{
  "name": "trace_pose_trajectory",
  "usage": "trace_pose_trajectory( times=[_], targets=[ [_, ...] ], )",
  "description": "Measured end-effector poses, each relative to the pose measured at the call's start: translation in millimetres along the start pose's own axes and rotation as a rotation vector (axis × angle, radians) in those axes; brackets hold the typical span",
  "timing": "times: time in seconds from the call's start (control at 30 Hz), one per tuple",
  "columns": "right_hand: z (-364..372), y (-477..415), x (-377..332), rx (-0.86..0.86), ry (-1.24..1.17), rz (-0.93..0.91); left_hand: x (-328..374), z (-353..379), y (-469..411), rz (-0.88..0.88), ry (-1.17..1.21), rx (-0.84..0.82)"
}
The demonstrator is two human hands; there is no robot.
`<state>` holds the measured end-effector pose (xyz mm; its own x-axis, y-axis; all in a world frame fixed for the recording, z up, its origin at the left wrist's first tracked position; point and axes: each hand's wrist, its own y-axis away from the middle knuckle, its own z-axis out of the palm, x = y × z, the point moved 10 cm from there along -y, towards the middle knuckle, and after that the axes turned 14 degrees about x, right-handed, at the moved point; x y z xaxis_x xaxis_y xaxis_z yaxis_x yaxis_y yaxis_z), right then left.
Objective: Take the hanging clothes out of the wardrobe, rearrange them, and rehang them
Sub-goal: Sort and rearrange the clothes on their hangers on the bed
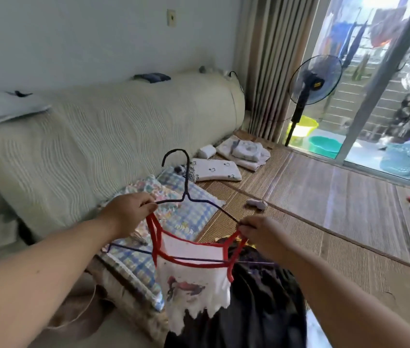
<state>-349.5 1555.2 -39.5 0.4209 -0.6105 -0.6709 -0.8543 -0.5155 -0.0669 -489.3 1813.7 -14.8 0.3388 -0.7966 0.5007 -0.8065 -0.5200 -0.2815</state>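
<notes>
Head view shows a thin black wire hanger (pixel 186 194) held up in front of the person, hook upward, with a small white sleeveless top edged in red trim (pixel 193 280) hanging from it. The left hand (pixel 129 213) pinches the hanger's left shoulder and a red strap; the right hand (pixel 261 234) pinches the right shoulder with the other strap. Below lie a blue checked pillow (pixel 193 214), a black garment (pixel 261 312) and a woven straw mat (pixel 337 209)

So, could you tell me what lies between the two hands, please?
In the head view, a dark wire hanger runs from the left hand to the right hand, and a red-trimmed white top hangs below it.
</notes>
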Motion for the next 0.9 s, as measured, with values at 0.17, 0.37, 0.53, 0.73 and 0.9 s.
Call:
trace_pose_trajectory(
  times=[0.17, 0.37, 0.53, 0.73, 0.9],
  targets=[
    [71, -33, -48, -0.076, -0.007, 0.006, -78, -30, -30, -0.046, -0.105, -0.016],
    [124, -64, -56, -0.179, 0.015, 0.036, -120, -21, -71, -0.008, -0.208, -0.047],
    [161, -99, -24, -0.257, 0.027, 0.109, -141, 29, -112, -0.037, -0.254, -0.146],
    [200, -167, 17, -0.239, 0.08, 0.133, -166, 97, -174, -0.092, -0.277, -0.182],
    [228, -227, 47, -0.154, 0.143, 0.189, -200, 159, -223, -0.133, -0.274, -0.232]
  ],
)
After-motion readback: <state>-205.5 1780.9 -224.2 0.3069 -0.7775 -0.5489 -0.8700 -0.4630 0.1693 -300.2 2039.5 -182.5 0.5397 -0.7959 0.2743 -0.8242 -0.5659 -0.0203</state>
